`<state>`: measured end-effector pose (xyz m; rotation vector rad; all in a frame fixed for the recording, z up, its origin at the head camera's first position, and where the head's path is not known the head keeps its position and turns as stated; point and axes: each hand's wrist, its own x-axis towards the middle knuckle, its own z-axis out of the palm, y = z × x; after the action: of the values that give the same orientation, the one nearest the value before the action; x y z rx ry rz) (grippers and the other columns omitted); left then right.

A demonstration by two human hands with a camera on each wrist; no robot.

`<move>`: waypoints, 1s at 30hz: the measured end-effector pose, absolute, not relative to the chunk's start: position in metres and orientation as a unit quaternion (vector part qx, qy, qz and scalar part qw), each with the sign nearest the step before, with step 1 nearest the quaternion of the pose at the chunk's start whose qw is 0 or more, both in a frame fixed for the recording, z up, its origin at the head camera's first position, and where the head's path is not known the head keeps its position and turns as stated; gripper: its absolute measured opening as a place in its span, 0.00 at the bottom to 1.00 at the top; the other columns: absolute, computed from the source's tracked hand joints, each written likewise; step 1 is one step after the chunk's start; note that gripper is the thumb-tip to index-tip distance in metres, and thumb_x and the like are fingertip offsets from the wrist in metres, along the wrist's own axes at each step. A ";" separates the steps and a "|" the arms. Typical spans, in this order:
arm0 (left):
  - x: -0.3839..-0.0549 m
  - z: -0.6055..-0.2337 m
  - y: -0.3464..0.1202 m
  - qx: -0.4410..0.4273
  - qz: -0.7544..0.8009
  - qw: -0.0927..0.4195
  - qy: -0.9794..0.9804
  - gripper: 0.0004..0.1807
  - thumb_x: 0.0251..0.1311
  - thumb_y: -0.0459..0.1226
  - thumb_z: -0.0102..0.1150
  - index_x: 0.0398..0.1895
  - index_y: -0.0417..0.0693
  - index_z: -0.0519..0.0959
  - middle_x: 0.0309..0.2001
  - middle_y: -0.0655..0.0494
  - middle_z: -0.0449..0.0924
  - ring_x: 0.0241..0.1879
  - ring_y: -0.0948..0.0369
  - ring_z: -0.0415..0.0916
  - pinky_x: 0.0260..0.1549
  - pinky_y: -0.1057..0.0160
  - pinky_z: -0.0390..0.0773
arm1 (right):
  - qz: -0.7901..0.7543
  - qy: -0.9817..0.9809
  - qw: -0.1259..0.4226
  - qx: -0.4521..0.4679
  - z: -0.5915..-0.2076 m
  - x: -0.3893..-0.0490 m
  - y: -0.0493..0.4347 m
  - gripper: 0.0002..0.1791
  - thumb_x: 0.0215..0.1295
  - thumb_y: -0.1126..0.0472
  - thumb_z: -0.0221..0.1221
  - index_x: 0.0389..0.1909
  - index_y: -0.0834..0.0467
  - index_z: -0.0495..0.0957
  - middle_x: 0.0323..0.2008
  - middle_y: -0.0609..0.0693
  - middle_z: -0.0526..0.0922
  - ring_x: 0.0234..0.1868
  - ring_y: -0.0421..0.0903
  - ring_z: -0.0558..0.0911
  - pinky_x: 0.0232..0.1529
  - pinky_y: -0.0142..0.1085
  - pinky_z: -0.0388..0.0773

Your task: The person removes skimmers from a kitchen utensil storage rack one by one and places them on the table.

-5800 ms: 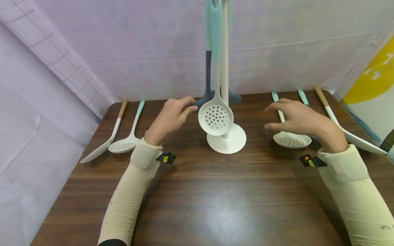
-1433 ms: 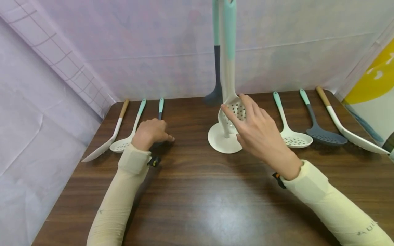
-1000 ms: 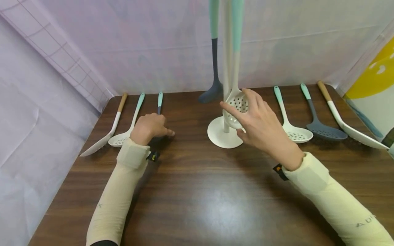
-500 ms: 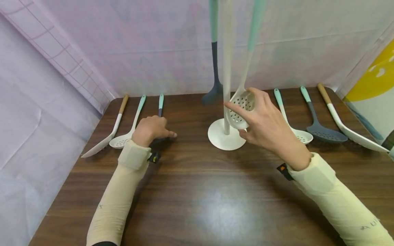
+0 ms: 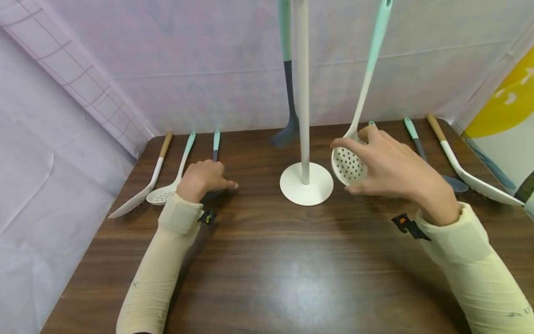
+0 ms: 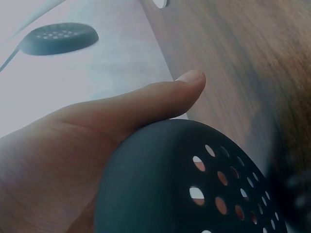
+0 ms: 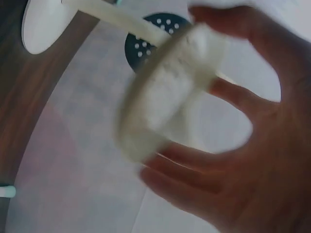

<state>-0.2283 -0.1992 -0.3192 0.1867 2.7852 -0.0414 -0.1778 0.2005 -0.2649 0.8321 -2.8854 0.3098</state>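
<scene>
At the table's left, my left hand [image 5: 203, 180] holds a dark grey skimmer [image 6: 146, 179] by its perforated bowl, thumb over the rim. Its mint handle points toward the back edge; in the head view the hand hides the bowl. My right hand [image 5: 398, 167] grips a white skimmer [image 5: 348, 166] by the bowl, fingers and thumb around its rim. This one is raised above the table, its mint handle leaning up and right, apart from the white stand [image 5: 305, 102]. Another dark grey skimmer [image 5: 288, 132] hangs on the stand's far left side.
Left of my left hand lie a white skimmer [image 5: 162, 195] and a white turner [image 5: 135, 202] with a wooden handle. Behind and right of my right hand are a mint-handled utensil, mostly hidden, a grey skimmer [image 5: 456, 184] and another wooden-handled white utensil [image 5: 488, 189].
My right hand has carried the white skimmer rightward, away from the stand. Several seconds ago, my left hand was at a grey skimmer by the stand; lately it stays at the left.
</scene>
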 end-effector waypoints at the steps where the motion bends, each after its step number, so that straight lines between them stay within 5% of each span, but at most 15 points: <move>1: -0.228 -0.320 -0.200 0.067 -0.015 0.174 0.982 0.34 0.64 0.65 0.61 0.48 0.42 0.83 0.42 0.46 0.85 0.33 0.52 0.77 0.35 0.49 0.78 | 0.103 -0.957 0.032 0.271 -0.265 -0.178 0.203 0.49 0.43 0.48 0.80 0.70 0.35 0.69 0.53 0.62 0.73 0.41 0.54 0.77 0.30 0.45 0.75; 6: -0.229 -0.321 -0.201 0.065 -0.013 0.173 0.983 0.33 0.64 0.65 0.61 0.46 0.43 0.83 0.41 0.46 0.84 0.32 0.52 0.77 0.35 0.50 0.77 | 0.126 -0.949 -0.106 0.268 -0.271 -0.185 0.207 0.48 0.51 0.42 0.76 0.73 0.35 0.65 0.54 0.60 0.72 0.38 0.49 0.78 0.33 0.39 0.75; 14: -0.229 -0.321 -0.201 0.064 -0.013 0.173 0.983 0.33 0.64 0.64 0.61 0.46 0.42 0.83 0.41 0.46 0.84 0.33 0.51 0.77 0.36 0.49 0.77 | 0.134 -0.920 -0.235 0.282 -0.290 -0.204 0.205 0.44 0.56 0.35 0.70 0.73 0.38 0.68 0.55 0.58 0.75 0.47 0.49 0.76 0.40 0.39 0.76; 30: -0.229 -0.320 -0.199 0.070 -0.014 0.173 0.982 0.33 0.65 0.64 0.61 0.47 0.42 0.83 0.42 0.45 0.85 0.33 0.51 0.78 0.36 0.48 0.78 | 0.114 -0.922 -0.279 0.242 -0.318 -0.224 0.202 0.42 0.57 0.39 0.67 0.73 0.44 0.70 0.57 0.61 0.74 0.47 0.52 0.76 0.39 0.40 0.75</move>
<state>-0.2290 -0.1991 -0.3203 0.1995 2.7866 -0.0395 -0.2240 0.2022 -0.3178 0.9347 -3.5600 0.4388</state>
